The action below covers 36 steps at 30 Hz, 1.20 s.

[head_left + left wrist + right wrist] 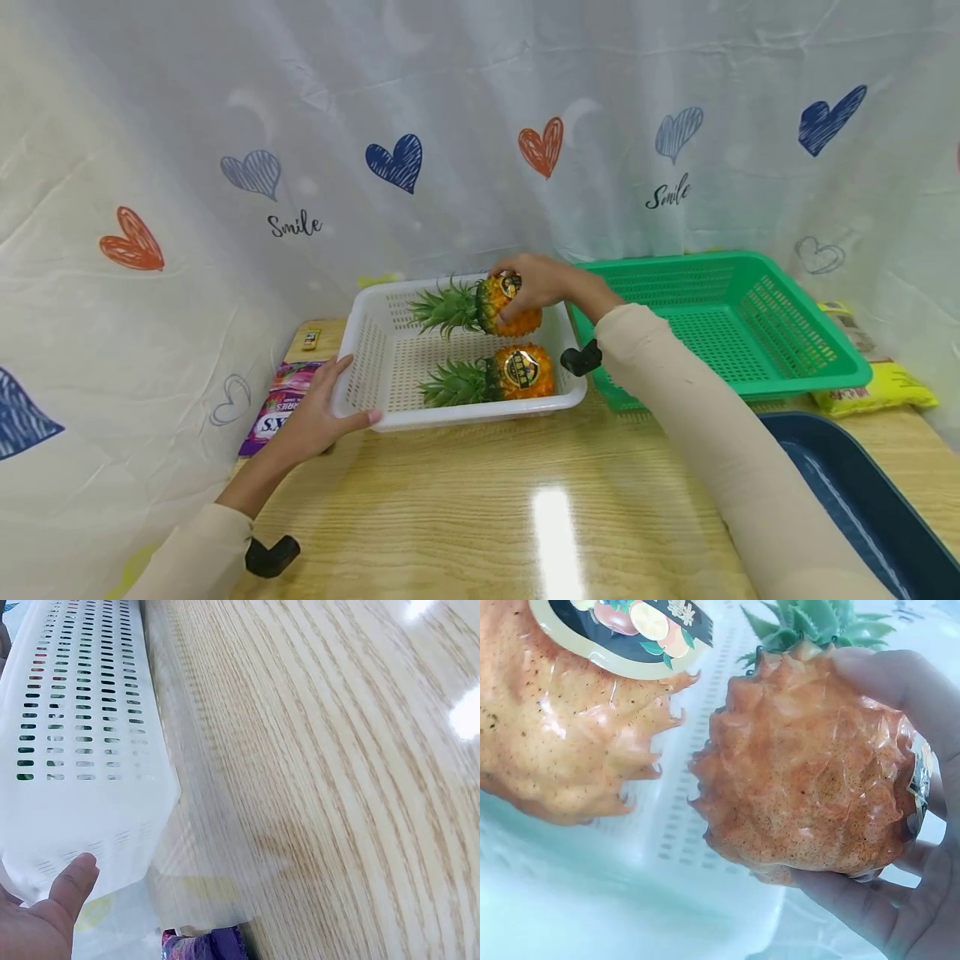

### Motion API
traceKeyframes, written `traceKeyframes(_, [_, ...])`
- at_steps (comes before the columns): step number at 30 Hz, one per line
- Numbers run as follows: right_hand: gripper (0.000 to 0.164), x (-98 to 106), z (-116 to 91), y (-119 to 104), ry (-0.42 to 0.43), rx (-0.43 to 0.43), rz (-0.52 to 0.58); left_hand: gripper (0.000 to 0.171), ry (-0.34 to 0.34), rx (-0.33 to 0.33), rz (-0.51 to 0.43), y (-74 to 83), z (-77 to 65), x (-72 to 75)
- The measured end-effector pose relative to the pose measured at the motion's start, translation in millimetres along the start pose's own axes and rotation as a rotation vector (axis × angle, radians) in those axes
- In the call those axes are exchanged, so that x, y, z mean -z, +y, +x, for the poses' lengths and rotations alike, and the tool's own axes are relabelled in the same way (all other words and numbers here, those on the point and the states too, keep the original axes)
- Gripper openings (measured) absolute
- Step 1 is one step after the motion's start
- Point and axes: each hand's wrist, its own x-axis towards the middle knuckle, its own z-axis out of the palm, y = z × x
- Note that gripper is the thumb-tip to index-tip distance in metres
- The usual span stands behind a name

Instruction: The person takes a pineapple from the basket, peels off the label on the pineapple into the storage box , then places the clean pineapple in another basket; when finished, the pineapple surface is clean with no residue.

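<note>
My right hand (546, 283) grips an orange pineapple (527, 323) with green leaves by its body, over the back part of a white plastic basket (450, 416). In the right wrist view, the thumb and fingers curl around the spiky pineapple (802, 765), and a label peeks out beside the palm. A second pineapple (519, 375) with a black and gold label lies along the front of the basket, leaves pointing left. At the basket's front left corner, my left hand (318, 417) holds the rim between thumb and fingers; the left wrist view shows its thumb (75, 881) against the white wall.
To the right stands a green basket (855, 375), with a yellow package (877, 390) beside and under it. A dark blue tray (802, 421) is at the front right. Purple packaging (273, 408) and a small yellow packet (311, 339) lie on the left.
</note>
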Motion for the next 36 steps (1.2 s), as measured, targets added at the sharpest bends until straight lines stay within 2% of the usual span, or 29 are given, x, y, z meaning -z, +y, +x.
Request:
traceKeyframes(16, [0.082, 20.4, -43.6, -7.6, 0.064, 0.03, 0.015, 0.106, -0.017, 0.013, -0.012, -0.9, -3.3, 0.4])
traceKeyframes(23, [0.082, 22.6, -55.7, -7.3, 0.103, 0.017, 0.008, 0.106, -0.014, 0.017, -0.021, -1.8, -3.0, 0.2])
traceKeyframes(30, [0.084, 25.3, -67.0, -12.5, 0.123, 0.058, 0.031, 0.106, -0.011, 0.01, -0.026, 0.8, -2.4, 1.6])
traceKeyframes(36, [0.083, 25.5, -84.5, -19.4, 0.137, 0.083, 0.034, 0.105, -0.01, -0.001, -0.032, 3.7, -1.0, 2.1])
